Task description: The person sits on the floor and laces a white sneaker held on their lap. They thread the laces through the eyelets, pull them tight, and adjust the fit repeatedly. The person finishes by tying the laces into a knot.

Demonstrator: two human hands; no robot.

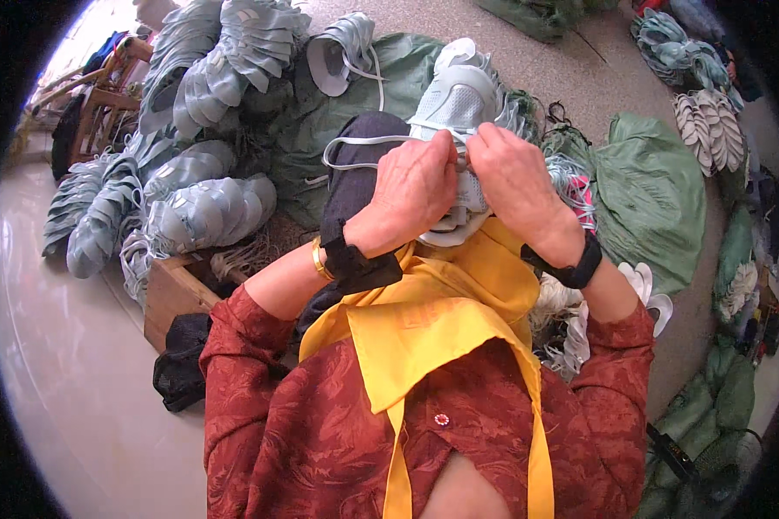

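A pale grey-blue shoe upper (453,102) lies over my lap, its mesh toe pointing away from me. My left hand (414,186) is closed in a pinch at the lacing, and a white shoelace (355,141) loops out to its left over my dark trouser leg. Just to the right, my right hand (512,177) pinches the lace near the eyelets, knuckles up. The two hands almost meet above the tongue, and their fingertips are partly hidden. Beneath them a yellow apron (459,281) covers my lap.
Stacks of similar uppers (225,73) stand at the left, with more piled (208,208) by a wooden box (173,303). A green sack (649,199) sits at the right, beside bundled laces (571,177). Beige pieces (710,130) lie farther right. A wooden chair (108,112) stands far left.
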